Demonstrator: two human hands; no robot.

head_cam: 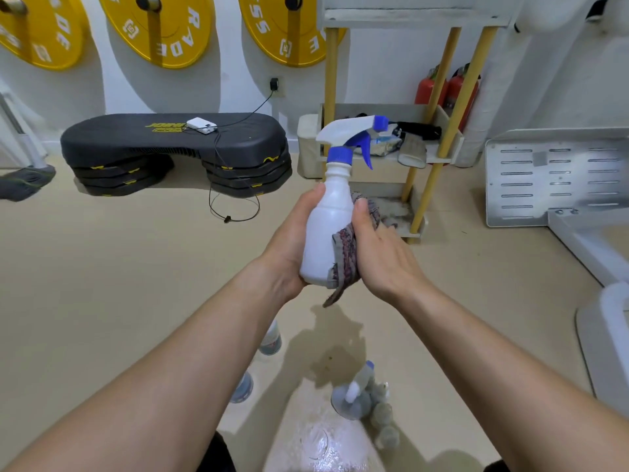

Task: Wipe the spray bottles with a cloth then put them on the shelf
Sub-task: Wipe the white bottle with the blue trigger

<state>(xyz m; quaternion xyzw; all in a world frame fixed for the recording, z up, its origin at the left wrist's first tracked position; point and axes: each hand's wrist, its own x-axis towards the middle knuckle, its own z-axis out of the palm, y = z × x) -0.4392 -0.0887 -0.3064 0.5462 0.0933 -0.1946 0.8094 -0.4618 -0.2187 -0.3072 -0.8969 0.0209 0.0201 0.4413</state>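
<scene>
A white spray bottle (326, 229) with a blue collar, trigger and nozzle tip stands upright in the air at the middle of the head view. My left hand (289, 243) grips its body from the left and below. My right hand (377, 253) presses a grey patterned cloth (347, 257) against the bottle's right side. Behind them stands the shelf (439, 155) with yellow posts and pale boards, its middle board cluttered with gloves and packets. Several other bottles (357, 396) stand on the floor below my arms, some partly hidden.
A black aerobic step (177, 148) with a white charger and cable lies at the left by the wall. Yellow weight plates (160, 28) hang above it. Two red extinguishers (446, 90) stand behind the shelf. White machine parts (558, 178) fill the right.
</scene>
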